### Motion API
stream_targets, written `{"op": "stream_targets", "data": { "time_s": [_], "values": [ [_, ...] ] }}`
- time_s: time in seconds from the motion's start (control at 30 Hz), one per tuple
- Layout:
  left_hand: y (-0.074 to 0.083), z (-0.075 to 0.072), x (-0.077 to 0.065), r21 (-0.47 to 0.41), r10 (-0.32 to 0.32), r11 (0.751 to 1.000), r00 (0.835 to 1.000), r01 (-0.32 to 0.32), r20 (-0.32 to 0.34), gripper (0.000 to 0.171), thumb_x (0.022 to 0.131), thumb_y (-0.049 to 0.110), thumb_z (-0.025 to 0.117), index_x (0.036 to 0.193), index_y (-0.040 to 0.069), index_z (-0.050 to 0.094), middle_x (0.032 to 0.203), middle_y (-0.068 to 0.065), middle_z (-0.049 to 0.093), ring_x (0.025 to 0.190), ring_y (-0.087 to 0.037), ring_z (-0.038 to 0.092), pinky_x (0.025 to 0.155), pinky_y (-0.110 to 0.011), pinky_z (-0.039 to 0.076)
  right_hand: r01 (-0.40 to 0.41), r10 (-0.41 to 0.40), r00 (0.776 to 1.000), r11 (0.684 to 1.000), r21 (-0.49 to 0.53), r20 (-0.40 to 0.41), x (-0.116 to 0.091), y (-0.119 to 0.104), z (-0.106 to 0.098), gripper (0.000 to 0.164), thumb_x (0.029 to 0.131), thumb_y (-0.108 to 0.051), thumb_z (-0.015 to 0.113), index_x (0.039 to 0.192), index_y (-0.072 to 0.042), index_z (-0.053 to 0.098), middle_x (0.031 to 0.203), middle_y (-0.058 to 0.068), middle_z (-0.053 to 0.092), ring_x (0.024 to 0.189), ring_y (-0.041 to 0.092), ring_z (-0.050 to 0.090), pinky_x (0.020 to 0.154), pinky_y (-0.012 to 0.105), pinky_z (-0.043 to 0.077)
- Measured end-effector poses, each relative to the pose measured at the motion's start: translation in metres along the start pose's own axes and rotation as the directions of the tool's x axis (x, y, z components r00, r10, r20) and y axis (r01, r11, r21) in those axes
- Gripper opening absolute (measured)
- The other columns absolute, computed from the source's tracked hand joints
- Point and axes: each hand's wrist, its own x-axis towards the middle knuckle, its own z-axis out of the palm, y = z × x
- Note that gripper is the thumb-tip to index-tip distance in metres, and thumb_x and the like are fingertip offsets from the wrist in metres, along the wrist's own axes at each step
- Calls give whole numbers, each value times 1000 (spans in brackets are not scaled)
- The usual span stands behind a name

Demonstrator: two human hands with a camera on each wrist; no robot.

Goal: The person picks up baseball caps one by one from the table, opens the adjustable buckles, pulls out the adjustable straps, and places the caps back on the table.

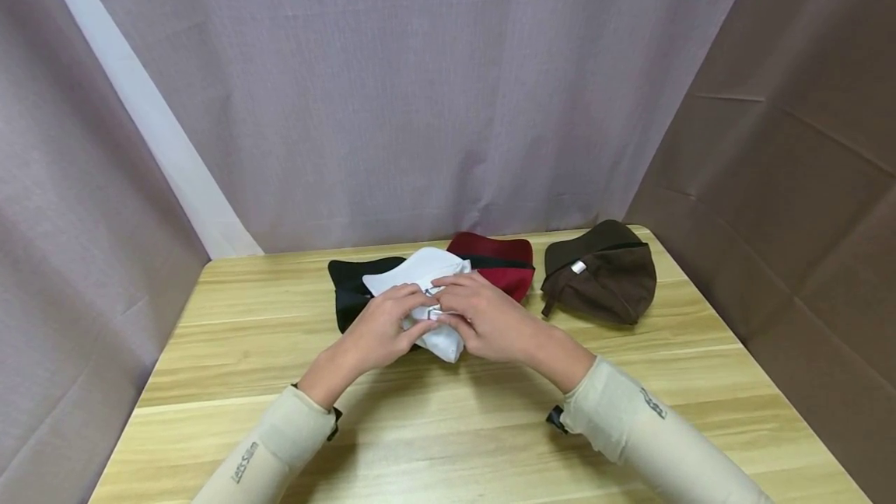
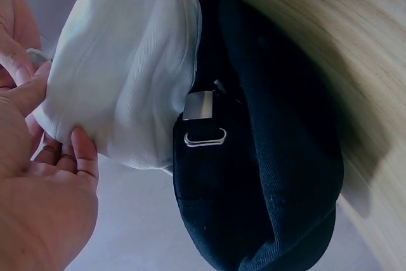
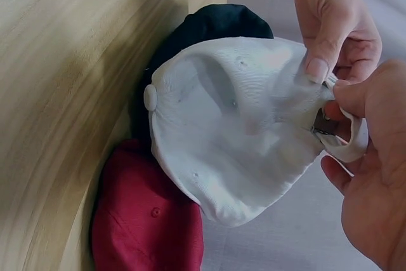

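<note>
A white baseball cap (image 1: 422,263) is between my two hands, with its crown turned toward me. My left hand (image 1: 388,325) pinches the end of its back strap, and its other fingers touch the cap's edge in the left wrist view. From the other side, my right hand (image 1: 493,321) grips the same strap (image 3: 360,138), which bends in a loop. A small metal buckle (image 3: 323,123) shows beside the right fingers. Behind and left of the white cap lies a black cap (image 2: 285,131) with a metal clasp (image 2: 198,105) on its strap.
A red cap (image 1: 500,274) lies right behind the white one, partly covered by it and the right hand. Farther right, a brown cap (image 1: 598,286) sits near the back corner of the wooden table (image 1: 245,333). Grey curtains (image 1: 420,99) hang behind; a brown cloth wall (image 1: 784,177) stands right.
</note>
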Motion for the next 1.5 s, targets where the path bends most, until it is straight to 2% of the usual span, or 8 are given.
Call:
{"op": "stream_targets", "data": {
  "time_s": [0.33,0.63,0.8,1.03,1.2,1.5],
  "values": [
    [3,1,1,59,-9,998,1000,10,-13,21,100,25,77,116,11,79,103,1,74,94,-16,68,85,-36,58,-15,13,1000,998,-59,-22,5,-2,1,16,105,-25,69,94,-14,72,111,0,79,136,29,64,119,49,46],
    [6,4,1,89,-9,996,999,13,-37,17,97,21,80,111,11,78,100,1,73,89,-16,65,80,-35,56,-2,2,1000,993,-116,-4,8,-7,4,15,105,-21,68,94,-12,73,115,3,79,135,29,64,115,58,50],
    [5,4,0,84,-9,996,999,12,-37,19,98,23,78,113,11,79,98,2,72,88,-15,64,79,-34,56,0,0,1000,994,-107,1,9,-6,5,13,105,-19,67,95,-12,73,117,3,79,135,28,65,115,55,50],
    [2,5,-2,60,-21,998,1000,22,-17,22,99,26,77,116,12,79,104,1,75,95,-16,68,85,-36,58,-1,2,1000,996,-87,12,6,-5,4,11,105,-20,67,101,-13,75,119,4,78,132,26,66,114,51,51],
    [0,4,-5,32,-27,999,1000,28,-9,23,99,26,77,118,13,79,102,2,74,91,-13,64,82,-33,56,-2,3,1000,998,-65,7,3,-3,4,9,104,-18,69,98,-13,74,117,3,78,132,25,66,114,49,52],
    [-2,3,-7,0,-20,1000,1000,20,-6,24,99,26,78,118,11,79,101,2,74,88,-11,61,80,-29,54,15,-15,1000,999,-40,15,2,-1,2,9,105,-18,68,102,-13,76,119,1,78,132,23,67,118,45,50]
  ]
}}
